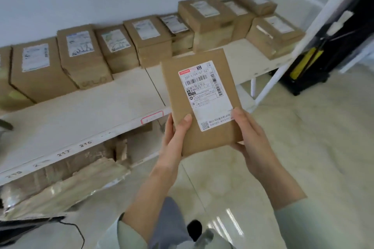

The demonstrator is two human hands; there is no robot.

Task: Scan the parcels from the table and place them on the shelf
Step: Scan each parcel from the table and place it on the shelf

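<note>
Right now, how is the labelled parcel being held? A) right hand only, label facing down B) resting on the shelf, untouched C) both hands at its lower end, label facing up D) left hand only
C: the left hand and right hand grip the lower corners of the flat parcel, its white shipping label facing the camera, in the air in front of the shelf.
</note>
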